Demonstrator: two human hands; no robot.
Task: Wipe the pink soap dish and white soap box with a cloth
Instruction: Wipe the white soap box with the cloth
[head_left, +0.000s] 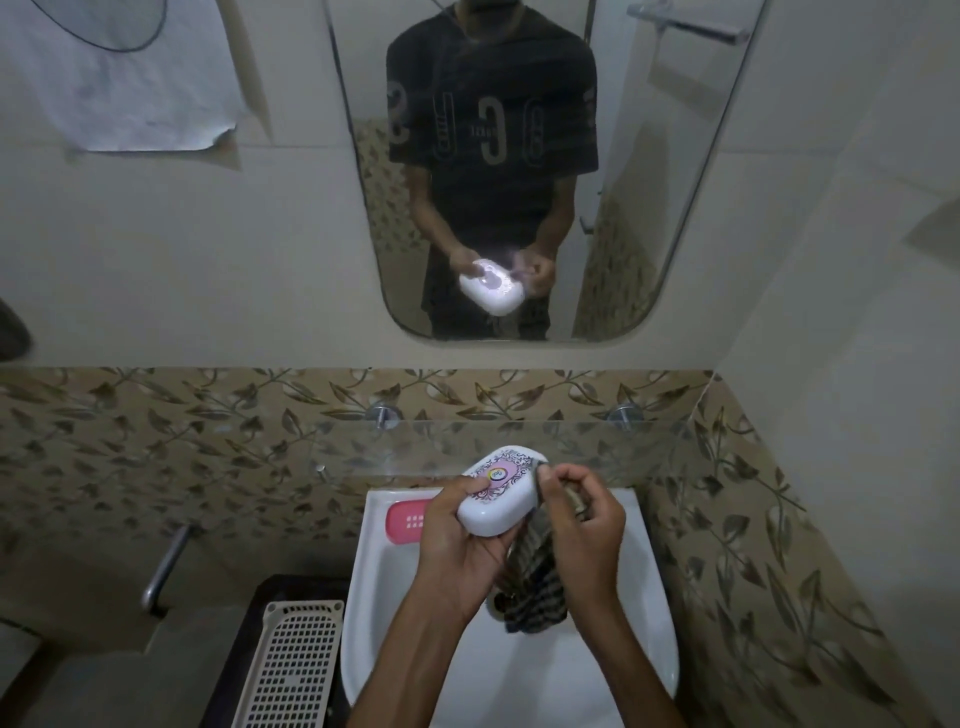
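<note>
From the head camera, the left hand (460, 525) grips the white oval plastic soap box (501, 491) with its pink patterned lid, holding it tilted above the white ceramic washbasin (655, 613). The right hand (582, 514) pinches a dark checked cloth (530, 592) against the box's right end, the cloth hanging down into the basin. The pink slotted soap dish (408, 519) lies on the basin's back left ledge, partly hidden behind the left hand

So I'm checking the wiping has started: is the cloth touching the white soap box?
Touching. The head view shows the right hand pressing the checked cloth against the right end of the white soap box, which the left hand grips.
</note>
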